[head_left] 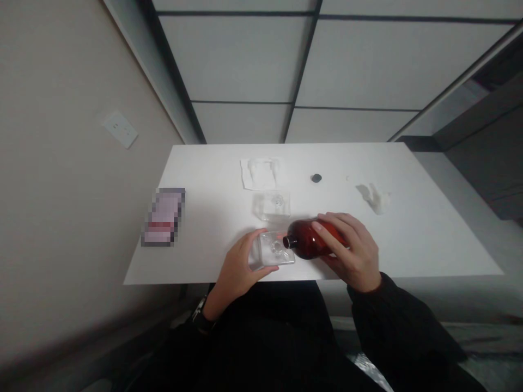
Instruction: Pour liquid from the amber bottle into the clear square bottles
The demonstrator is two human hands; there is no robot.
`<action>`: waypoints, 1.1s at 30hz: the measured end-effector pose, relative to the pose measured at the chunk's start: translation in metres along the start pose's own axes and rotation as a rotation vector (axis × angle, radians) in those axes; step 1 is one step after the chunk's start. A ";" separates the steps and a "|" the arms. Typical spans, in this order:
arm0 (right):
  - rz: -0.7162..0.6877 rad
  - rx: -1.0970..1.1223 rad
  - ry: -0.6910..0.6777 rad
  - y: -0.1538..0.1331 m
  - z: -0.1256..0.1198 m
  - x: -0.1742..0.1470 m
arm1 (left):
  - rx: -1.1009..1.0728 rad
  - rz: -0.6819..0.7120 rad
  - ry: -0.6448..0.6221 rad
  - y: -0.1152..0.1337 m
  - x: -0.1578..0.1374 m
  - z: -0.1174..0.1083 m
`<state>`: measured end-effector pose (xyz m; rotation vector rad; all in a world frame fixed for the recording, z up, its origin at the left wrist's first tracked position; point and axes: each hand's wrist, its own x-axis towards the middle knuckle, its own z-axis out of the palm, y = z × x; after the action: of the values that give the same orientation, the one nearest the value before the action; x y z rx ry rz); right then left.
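Right hand (351,253) grips brown bottle (312,238) tipped sideways, long axis pointing left w/ mouth just over clear container (275,249), which left hand (239,267) holds btwn both hands.

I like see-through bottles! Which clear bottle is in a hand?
The near clear bottle, held by the left hand beside the brown bottle. The far one sits untouched.

A single head-worn camera looks forward and steeply down from above the person's lap. The left hand (239,267) and right hand (353,253) sit near, low in the centre. Beyond them the flat white rectangular table (429,234) stretches away to grey panelled walls; a beige wall fills the left.
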<state>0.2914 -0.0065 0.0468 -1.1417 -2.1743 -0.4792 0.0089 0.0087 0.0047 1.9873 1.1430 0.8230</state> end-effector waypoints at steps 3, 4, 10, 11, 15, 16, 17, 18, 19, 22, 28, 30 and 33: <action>-0.002 -0.011 -0.011 0.000 -0.001 -0.001 | -0.007 -0.008 -0.001 0.000 0.000 0.000; -0.008 -0.011 -0.016 0.000 -0.001 -0.002 | -0.008 -0.012 -0.004 0.000 0.000 0.001; -0.005 0.000 -0.016 0.002 -0.001 -0.005 | -0.020 -0.016 -0.005 0.001 0.000 0.000; -0.003 -0.001 -0.014 0.002 -0.001 -0.006 | -0.019 -0.017 -0.005 0.002 0.000 0.000; -0.008 -0.020 -0.017 0.002 -0.001 -0.005 | -0.008 -0.027 -0.009 0.002 -0.001 0.000; -0.013 -0.025 -0.017 0.002 -0.001 -0.005 | -0.007 -0.027 -0.009 0.002 -0.001 0.000; -0.015 -0.029 -0.015 0.001 -0.001 -0.004 | -0.007 -0.027 -0.010 0.002 -0.001 0.000; -0.017 -0.033 -0.011 0.001 -0.001 -0.003 | -0.009 -0.025 -0.012 0.002 0.000 0.001; -0.019 -0.035 -0.004 0.001 -0.001 -0.003 | -0.011 -0.025 -0.012 0.002 0.000 0.001; -0.029 -0.036 0.012 0.001 -0.001 -0.002 | -0.013 -0.029 -0.014 0.002 0.000 0.000; -0.016 -0.027 -0.006 0.002 -0.003 -0.003 | -0.013 -0.039 -0.017 0.005 0.000 -0.001; -0.020 -0.030 0.000 0.002 -0.003 -0.002 | -0.015 -0.033 -0.017 0.005 0.001 -0.001; -0.025 -0.029 0.004 0.001 -0.004 -0.002 | -0.013 -0.026 -0.015 0.004 0.001 0.000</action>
<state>0.2945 -0.0086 0.0484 -1.1290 -2.1866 -0.5246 0.0105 0.0079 0.0079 1.9614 1.1494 0.7990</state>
